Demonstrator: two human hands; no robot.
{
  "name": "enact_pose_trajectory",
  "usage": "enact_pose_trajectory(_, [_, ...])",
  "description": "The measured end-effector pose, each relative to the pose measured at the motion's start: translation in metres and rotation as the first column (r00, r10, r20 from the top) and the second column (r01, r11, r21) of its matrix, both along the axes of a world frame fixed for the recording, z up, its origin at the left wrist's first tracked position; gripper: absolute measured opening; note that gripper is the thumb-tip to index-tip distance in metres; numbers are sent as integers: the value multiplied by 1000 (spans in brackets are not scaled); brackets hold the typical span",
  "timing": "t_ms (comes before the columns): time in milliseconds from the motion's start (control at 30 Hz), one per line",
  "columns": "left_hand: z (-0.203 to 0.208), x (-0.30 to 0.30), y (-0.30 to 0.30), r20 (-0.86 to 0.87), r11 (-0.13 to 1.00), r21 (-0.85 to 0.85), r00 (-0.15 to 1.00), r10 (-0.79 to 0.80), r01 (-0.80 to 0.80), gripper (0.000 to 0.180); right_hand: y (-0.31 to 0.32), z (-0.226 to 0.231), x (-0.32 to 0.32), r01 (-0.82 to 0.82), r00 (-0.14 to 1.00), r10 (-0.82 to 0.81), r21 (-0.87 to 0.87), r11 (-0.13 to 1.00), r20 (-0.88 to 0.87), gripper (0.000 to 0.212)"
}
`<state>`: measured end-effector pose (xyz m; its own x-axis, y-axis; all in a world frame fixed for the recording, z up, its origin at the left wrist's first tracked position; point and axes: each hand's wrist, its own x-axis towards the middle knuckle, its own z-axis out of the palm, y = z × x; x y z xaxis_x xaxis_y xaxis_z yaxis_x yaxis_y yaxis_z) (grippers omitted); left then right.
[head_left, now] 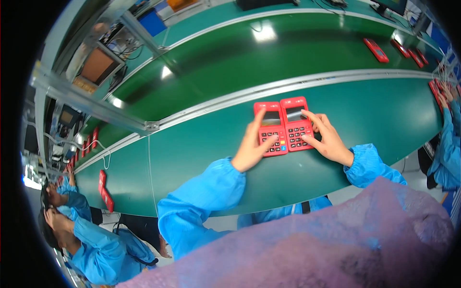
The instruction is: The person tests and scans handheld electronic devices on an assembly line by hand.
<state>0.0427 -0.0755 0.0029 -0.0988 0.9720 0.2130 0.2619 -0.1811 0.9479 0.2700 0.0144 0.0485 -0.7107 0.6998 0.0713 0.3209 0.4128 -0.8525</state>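
Blurred purple shape (pixel 307 235) nearest us, and beyond it a left card machine (pixel 272 122) and right card machine (pixel 296 124), both red, side by side on the green table (pixel 206 132)!
Left hand (pixel 250 145) spread open over the left one, right hand (pixel 330 140) open over the right, thumbs at the near-end keys (pixel 295 136); they look light, stiff and slick, screens (pixel 293 113) probably fragile, so the long sides should give the safest hold.
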Motion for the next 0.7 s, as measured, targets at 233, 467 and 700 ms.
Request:
enact_pose_trajectory(233, [6, -7, 45, 235, 991, 78, 968, 89, -110, 67, 30, -18, -54, -111, 935, 55, -140, 984, -351, 69])
enact_pose_trajectory(467, [7, -92, 134, 143, 880, 280, 923, 357, -383, 71, 125, -31, -137, -5, 822, -48, -90, 996, -568, 62])
enact_pose_trajectory(700, [-2, -151, 147, -600, 718, 343, 446, 664, -606, 69, 199, -60, -174, 186, 977, -98, 532, 826, -190, 54])
